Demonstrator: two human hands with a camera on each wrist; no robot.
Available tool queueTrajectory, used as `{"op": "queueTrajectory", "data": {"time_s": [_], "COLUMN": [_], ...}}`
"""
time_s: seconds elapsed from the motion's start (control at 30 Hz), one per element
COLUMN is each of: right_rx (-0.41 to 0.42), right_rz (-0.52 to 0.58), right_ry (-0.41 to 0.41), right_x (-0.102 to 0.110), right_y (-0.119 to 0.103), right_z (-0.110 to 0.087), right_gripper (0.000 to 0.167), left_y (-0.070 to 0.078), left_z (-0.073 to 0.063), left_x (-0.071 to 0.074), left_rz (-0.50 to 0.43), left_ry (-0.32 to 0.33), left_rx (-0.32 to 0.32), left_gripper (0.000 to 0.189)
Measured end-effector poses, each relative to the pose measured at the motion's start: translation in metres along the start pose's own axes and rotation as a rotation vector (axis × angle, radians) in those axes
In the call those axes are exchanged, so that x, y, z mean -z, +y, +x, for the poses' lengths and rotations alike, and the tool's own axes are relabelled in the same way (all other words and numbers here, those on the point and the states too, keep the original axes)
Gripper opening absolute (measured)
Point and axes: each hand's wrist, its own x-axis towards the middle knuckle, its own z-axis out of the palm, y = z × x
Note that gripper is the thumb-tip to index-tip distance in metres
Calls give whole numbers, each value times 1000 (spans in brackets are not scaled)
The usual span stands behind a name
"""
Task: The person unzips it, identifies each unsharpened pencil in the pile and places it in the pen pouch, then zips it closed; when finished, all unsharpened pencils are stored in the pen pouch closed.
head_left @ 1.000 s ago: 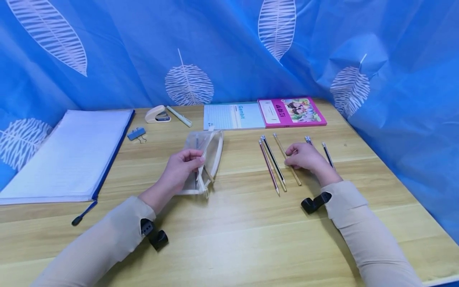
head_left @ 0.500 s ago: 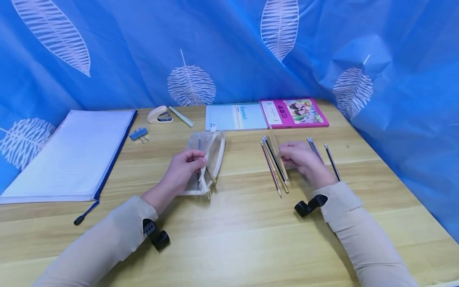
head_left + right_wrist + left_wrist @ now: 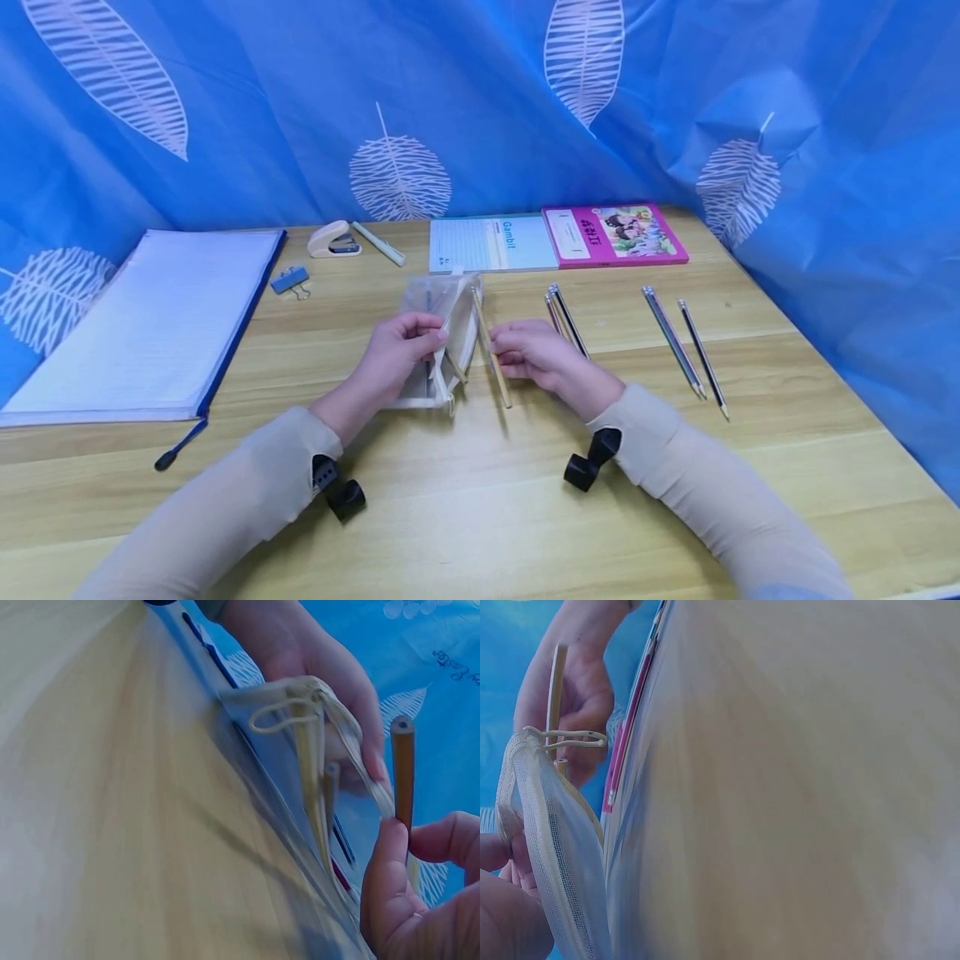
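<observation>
My left hand [image 3: 393, 354] pinches the rim of a translucent mesh zip pouch [image 3: 416, 304], keeping its mouth apart. Inside the pouch lie pencils, one of which pokes up near the zipper end [image 3: 331, 780]. My right hand [image 3: 536, 354] pinches a gold pencil [image 3: 491, 358] between thumb and fingers, right beside the pouch mouth. In the right wrist view this pencil [image 3: 403, 769] stands with its blunt end up. Two or more pencils [image 3: 568, 321] lie behind my right hand, partly hidden by it. Several striped pencils [image 3: 672, 342] lie farther right.
A blue-edged paper folder [image 3: 150, 325] lies at the left. Near it are a blue binder clip [image 3: 289, 280], a white stapler [image 3: 330, 240] and a pale green pen [image 3: 378, 243]. A light blue notebook [image 3: 487, 243] and a pink book [image 3: 618, 236] line the back edge by the blue curtain.
My right hand has picked up the gold pencil and carried it left to the pouch. My left hand and the pouch have shifted slightly right.
</observation>
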Motion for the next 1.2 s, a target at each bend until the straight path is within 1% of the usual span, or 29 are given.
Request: {"op": "queueTrajectory", "data": {"time_s": [0.1, 0.27, 0.4, 0.53, 0.77, 0.87, 0.97, 1.07, 1.2], "right_rx": [1, 0, 10, 30, 45, 43, 45, 68, 96], "right_rz": [45, 124, 119, 113, 82, 72, 65, 42, -6], "right_ry": [25, 50, 62, 81, 91, 95, 99, 83, 43], "right_x": [-11, -21, -28, -32, -32, -27, -16, 1, 29], "right_y": [1, 1, 1, 2, 5, 4, -1, -8, -16], "right_z": [6, 16, 19, 22, 27, 25, 20, 11, -2], "right_gripper": [37, 39, 37, 36, 34, 32, 32, 34, 28], "left_y": [1, 3, 3, 4, 2, 1, -1, 0, 3], "left_z": [0, -1, -1, 0, 0, 0, 1, 2, 1], "left_x": [-5, -14, -17, -18, -19, -18, -15, -11, -7], "left_rz": [9, 20, 16, 7, -19, -20, -22, -18, 2], "left_ry": [-10, -35, -45, -37, -32, -29, -17, -4, 11], "left_rx": [6, 30, 42, 48, 55, 46, 37, 29, 39], "left_gripper": [27, 25, 25, 25, 24, 24, 25, 26, 27]}}
